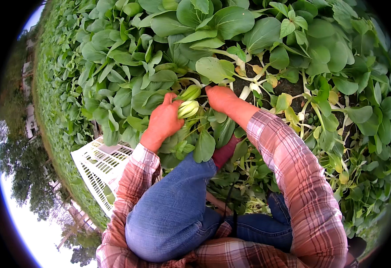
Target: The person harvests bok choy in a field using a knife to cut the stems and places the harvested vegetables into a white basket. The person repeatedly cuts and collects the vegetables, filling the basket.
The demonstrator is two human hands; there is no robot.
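Two pale-green bok choy heads (188, 109) are in my left hand (165, 119), their bulbous bases turned toward my right hand and their leaves hanging below. My left fingers are closed round them. Just to the right, my right hand (222, 99) reaches down among the growing bok choy with its fingers curled. A broad leaf (215, 69) lies just beyond that hand. What the right fingers hold, if anything, is hidden. White cut stem stubs (245, 93) stand in the soil right of it.
A white slatted plastic crate (98, 167) with some greens inside stands at my left. Dense bok choy (231, 22) grows ahead and to the left. Dark soil (289, 89) with yellowed leaves shows at the right. My bent knee (168, 205) is close below my hands.
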